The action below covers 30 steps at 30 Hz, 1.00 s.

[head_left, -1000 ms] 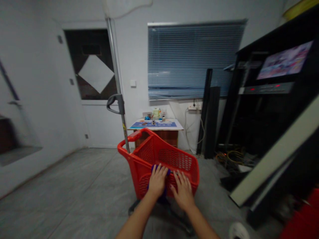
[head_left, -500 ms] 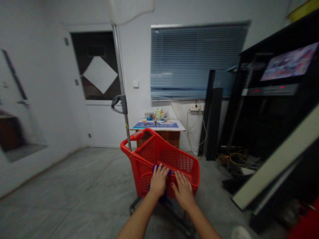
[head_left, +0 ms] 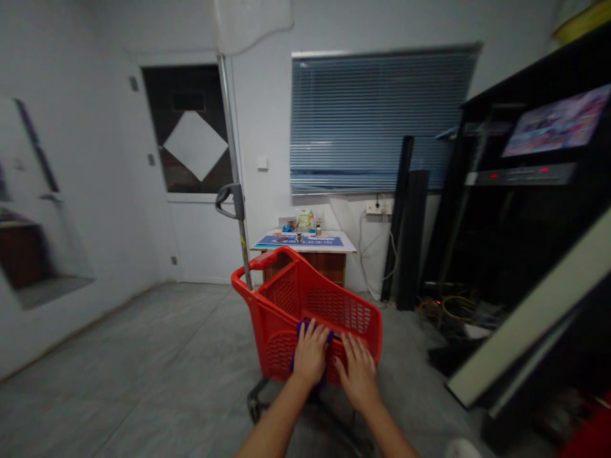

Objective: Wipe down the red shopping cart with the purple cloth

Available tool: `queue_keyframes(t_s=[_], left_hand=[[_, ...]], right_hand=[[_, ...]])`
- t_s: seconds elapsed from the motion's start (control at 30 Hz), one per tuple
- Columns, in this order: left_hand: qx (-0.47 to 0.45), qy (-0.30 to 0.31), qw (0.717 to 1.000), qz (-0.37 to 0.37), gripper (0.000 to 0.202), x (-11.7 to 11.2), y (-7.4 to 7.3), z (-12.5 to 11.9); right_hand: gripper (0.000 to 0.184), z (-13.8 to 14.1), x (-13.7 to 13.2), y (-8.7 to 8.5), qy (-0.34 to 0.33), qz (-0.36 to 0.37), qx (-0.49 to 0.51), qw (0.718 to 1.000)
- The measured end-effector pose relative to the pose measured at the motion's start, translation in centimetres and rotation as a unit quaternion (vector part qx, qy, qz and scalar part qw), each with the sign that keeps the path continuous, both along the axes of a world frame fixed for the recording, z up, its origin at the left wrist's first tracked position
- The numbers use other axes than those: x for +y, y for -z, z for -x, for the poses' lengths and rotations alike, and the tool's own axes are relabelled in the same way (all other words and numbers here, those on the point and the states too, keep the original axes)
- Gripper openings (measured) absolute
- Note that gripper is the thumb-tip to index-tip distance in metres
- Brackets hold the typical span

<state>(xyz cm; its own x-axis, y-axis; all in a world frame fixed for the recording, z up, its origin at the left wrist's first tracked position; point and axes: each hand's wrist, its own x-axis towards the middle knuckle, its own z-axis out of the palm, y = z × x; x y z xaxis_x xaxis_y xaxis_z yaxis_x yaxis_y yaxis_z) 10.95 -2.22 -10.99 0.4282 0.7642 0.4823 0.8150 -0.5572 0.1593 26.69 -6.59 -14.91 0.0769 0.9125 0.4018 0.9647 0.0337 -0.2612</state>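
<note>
Left hand [head_left: 310, 361] and purple cloth [head_left: 300, 329] sit farther right on the red cart [head_left: 273, 323] now — can't tell if those fingers grip — and the right hand [head_left: 359, 372] rests, fingers loosely spread.

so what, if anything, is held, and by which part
Left hand covers purple cloth at the side rim of the red cart, grip unclear; right hand, alongside, holds nothing visible.

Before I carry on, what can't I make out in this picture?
All in the head view:
Purple item: full shape, mostly hidden by the left hand.
Red cart: part of its near side, behind both hands.
Right hand: its palm, hidden by its own back.
Screen: its picture, blurred.
Yellow object: cut off by the right edge.
</note>
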Motion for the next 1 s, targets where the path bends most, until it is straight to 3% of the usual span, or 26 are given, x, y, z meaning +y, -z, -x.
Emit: queue_keyframes(t_s=[0.1,0.23,0.33,0.53,0.77,1.0], left_hand=[[0.026,0.027,0.999,-0.005,0.040,0.8,-0.4,1.4],[0.022,-0.031,0.999,-0.025,0.040,1.8,-0.5,2.8],[0.021,-0.036,0.999,-0.022,0.041,1.4,-0.2,1.9],[0.035,0.013,0.999,-0.009,0.041,0.7,-0.2,0.3],[0.019,-0.042,0.999,-0.018,0.042,1.4,0.2,0.6],[0.011,0.015,1.000,0.001,0.040,0.7,0.2,-0.2]], right_hand=[[0.062,-0.4,-0.3,-0.1,-0.015,0.001,-0.005,1.000],[0.063,-0.3,-0.2,-0.1,-0.013,0.005,-0.005,1.000],[0.064,-0.1,0.0,-0.1,-0.007,-0.001,-0.001,1.000],[0.063,-0.6,0.4,-0.4,-0.012,0.033,0.006,0.999],[0.066,0.0,0.4,-1.2,-0.001,0.051,0.010,0.999],[0.063,-0.8,0.0,-1.7,-0.032,0.085,0.016,0.996]])
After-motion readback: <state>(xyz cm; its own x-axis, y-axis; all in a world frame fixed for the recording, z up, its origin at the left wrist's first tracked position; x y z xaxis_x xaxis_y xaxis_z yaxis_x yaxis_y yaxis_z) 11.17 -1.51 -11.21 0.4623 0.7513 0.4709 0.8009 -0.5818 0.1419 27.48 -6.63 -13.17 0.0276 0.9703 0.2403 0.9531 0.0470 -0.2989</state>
